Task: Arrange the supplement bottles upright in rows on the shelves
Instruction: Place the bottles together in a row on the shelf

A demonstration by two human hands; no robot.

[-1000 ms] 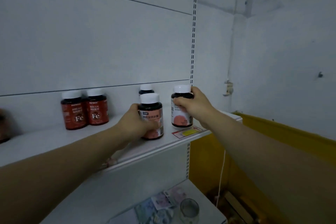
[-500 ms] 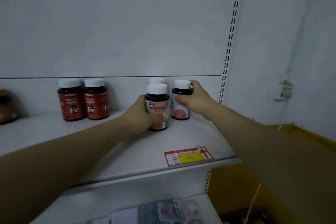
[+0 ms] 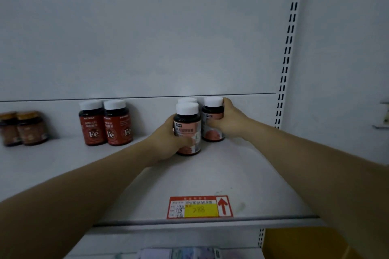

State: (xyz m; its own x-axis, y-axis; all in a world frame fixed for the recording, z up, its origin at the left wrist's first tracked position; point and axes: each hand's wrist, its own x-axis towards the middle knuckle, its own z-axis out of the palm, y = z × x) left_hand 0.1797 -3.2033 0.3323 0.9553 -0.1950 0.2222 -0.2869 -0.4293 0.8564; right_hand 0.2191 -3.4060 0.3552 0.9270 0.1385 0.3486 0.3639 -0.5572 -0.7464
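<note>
My left hand [image 3: 166, 143] grips a dark, white-capped bottle with a pink label [image 3: 188, 126], upright on the white shelf [image 3: 242, 174]. To its right, my right hand [image 3: 228, 120] grips a second pink-label bottle [image 3: 212, 122], also upright and nearer the back wall. Behind the left bottle only the white cap of a third bottle [image 3: 186, 100] shows. Further left stand two red "Fe" bottles [image 3: 105, 124] side by side.
Two brown jars [image 3: 22, 128] stand at the shelf's far left. A red and yellow price tag [image 3: 200, 207] lies at the front edge. A slotted upright rail [image 3: 287, 48] bounds the shelf on the right. Below show a lower shelf with packets [image 3: 179, 253] and a yellow surface [image 3: 303, 242].
The view has closed in on the shelf. Both hands keep their hold; the two pink-label bottles have slid back from the front edge toward the rear wall.
</note>
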